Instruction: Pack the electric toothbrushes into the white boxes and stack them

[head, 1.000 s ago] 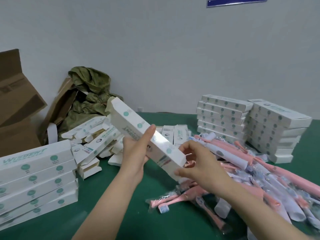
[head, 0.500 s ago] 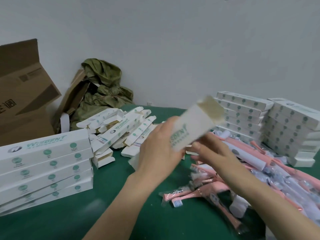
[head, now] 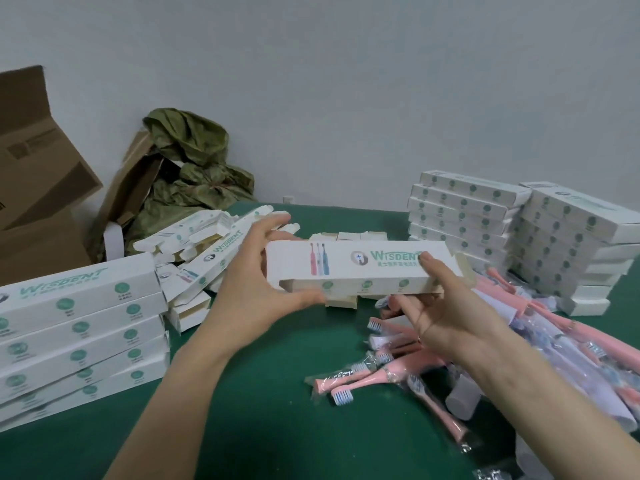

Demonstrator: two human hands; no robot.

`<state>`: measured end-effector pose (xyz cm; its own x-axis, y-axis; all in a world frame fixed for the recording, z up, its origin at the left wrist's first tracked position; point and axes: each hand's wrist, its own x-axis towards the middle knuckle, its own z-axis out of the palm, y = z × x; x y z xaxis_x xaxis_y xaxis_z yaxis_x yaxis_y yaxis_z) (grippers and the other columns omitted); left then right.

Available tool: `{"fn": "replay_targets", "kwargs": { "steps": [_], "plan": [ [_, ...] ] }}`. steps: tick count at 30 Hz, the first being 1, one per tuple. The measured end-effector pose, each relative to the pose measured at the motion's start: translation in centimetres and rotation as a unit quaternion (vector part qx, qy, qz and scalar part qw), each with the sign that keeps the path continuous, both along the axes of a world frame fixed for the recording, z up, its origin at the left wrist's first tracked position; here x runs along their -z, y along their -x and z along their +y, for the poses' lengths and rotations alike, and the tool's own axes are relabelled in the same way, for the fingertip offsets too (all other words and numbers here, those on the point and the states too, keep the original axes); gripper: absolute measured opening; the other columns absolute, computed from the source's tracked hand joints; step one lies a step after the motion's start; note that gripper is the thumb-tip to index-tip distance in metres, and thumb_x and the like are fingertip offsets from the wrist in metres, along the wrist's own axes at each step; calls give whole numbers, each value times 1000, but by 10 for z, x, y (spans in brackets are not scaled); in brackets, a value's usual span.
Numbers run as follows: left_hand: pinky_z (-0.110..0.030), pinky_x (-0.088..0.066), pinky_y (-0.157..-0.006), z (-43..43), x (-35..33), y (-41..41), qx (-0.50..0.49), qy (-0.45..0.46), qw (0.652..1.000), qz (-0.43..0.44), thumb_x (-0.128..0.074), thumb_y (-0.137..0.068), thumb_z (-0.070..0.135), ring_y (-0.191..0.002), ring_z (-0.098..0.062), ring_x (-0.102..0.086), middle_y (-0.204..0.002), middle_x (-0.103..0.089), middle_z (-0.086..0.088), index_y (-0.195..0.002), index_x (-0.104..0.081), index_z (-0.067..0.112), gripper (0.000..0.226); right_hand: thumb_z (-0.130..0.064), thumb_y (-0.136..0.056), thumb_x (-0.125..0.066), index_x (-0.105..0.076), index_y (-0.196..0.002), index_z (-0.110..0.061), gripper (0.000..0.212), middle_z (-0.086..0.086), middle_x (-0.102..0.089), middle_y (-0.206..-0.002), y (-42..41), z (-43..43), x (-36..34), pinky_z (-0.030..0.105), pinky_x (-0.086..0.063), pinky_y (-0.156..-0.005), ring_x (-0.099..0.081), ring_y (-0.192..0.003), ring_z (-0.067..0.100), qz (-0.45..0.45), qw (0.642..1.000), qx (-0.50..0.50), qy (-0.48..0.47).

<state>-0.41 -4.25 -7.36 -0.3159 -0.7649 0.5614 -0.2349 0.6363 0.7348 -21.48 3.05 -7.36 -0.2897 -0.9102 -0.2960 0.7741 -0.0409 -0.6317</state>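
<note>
I hold a long white toothbrush box [head: 360, 266] level above the green table, its printed face towards me. My left hand [head: 256, 285] grips its left end, thumb underneath. My right hand [head: 446, 310] holds its right end, where an end flap stands open. Pink electric toothbrushes in clear wrappers [head: 391, 370] lie in a heap below and to the right. A stack of white boxes [head: 79, 337] stands at the left, and two more stacks [head: 464, 216] stand at the back right.
Loose white boxes with open flaps [head: 201, 258] lie in a pile behind my left hand. A brown cardboard carton [head: 38, 188] and a crumpled olive-green bag [head: 194, 168] stand at the back left against the wall. Green table cloth [head: 263, 410] lies bare between my arms.
The box has been turned from a tilted, end-on pose to lying level with its printed face towards me. Both hands have shifted to its two ends.
</note>
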Motion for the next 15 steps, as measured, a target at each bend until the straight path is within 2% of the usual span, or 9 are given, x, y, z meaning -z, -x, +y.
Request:
{"fn": "replay_targets", "kwargs": {
  "steps": [2,4,6,8,9,11,13,15],
  "plan": [
    [-6,-46,-74,5,-2,2,44,-5,994,101,-88,-43,27,-101,8,-57,-102,-63,24,-122,-40,49,96,-20,-84,-66,-63,-85,-8,13,16,-73,-80,-2,-1,3,30,-58,-49,-72,-76,28,7,1000,-11,-6],
    [-12,-50,-74,11,-4,6,50,14,980,190,-87,-44,24,-99,2,-61,-99,-68,19,-120,-42,38,89,-27,-82,-68,-62,-95,-7,25,16,-69,-81,-3,-2,3,28,-57,-49,-70,-69,25,41,998,-40,-21],
    [-19,-51,-76,15,-5,9,25,26,962,271,-93,-42,25,-93,-3,-63,-94,-68,13,-106,-47,31,79,-36,-76,-73,-60,-104,-9,40,8,-55,-77,-6,-1,3,22,-54,-48,-55,-60,15,97,992,-61,-56],
    [-25,-51,-78,18,-6,13,-31,44,954,296,-91,-49,23,-88,-9,-62,-91,-63,12,-95,-50,30,63,-39,-80,-70,-58,-97,-13,34,1,-41,-58,-5,0,3,21,-40,-44,-37,-50,11,135,987,-31,-79],
    [-25,-51,-80,20,-5,16,-52,57,953,293,-90,-53,19,-89,-9,-61,-92,-62,15,-94,-50,32,58,-37,-83,-68,-56,-91,-14,27,-1,-35,-49,-5,0,2,21,-34,-47,-33,-47,11,139,987,-2,-80],
    [-24,-49,-86,26,-1,22,-76,95,956,266,-86,-59,7,-97,-5,-58,-98,-58,18,-96,-50,34,59,-30,-87,-64,-52,-82,-14,20,-4,-30,-45,-6,4,-2,22,-35,-55,-32,-45,10,158,985,47,-60],
    [-20,-44,-93,31,2,27,-131,181,961,162,-85,-61,3,-100,-1,-50,-104,-51,13,-103,-55,30,59,-23,-91,-59,-52,-78,-13,18,-5,-35,-46,-8,8,-5,19,-41,-53,-37,-44,10,249,966,61,-2],
    [-6,-34,-91,33,6,34,-159,254,952,60,-86,-58,1,-98,3,-44,-104,-46,9,-109,-63,16,58,-29,-91,-58,-62,-84,-18,14,-5,-51,-59,-17,12,-10,20,-44,-57,-50,-55,9,373,921,52,96]
  ]
}}
